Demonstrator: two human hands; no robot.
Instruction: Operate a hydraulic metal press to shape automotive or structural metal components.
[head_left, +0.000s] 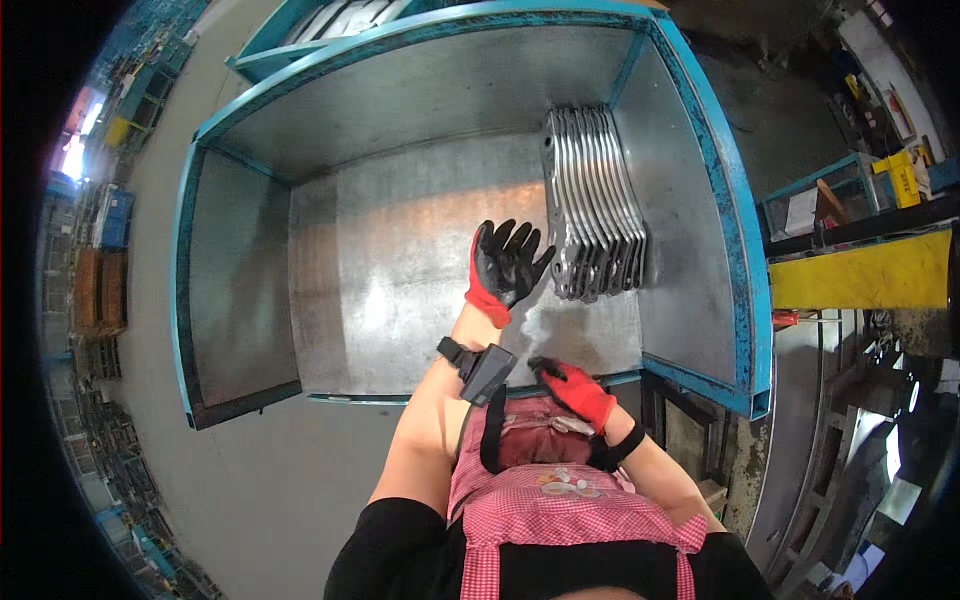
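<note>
My left hand (507,264), in a red glove with a black palm, is raised over the metal bin (400,225). Its fingers are spread, and nothing is in it. Just right of its fingertips stands a row of several curved grey metal brackets (597,205), packed side by side against the bin's right part. Over the bin's front edge, close to my apron, hovers my right hand (572,389) in a matching glove. Its dark fingers are loosely bent toward the left, partly hidden from above, with no object visible in them.
A blue frame (724,200) with raised walls rims the bin at the sides and back. Behind it, another blue container (290,50) holds metal pieces. A yellow panel (862,272) and racks stand on the right. Grey floor (270,480) lies left and in front.
</note>
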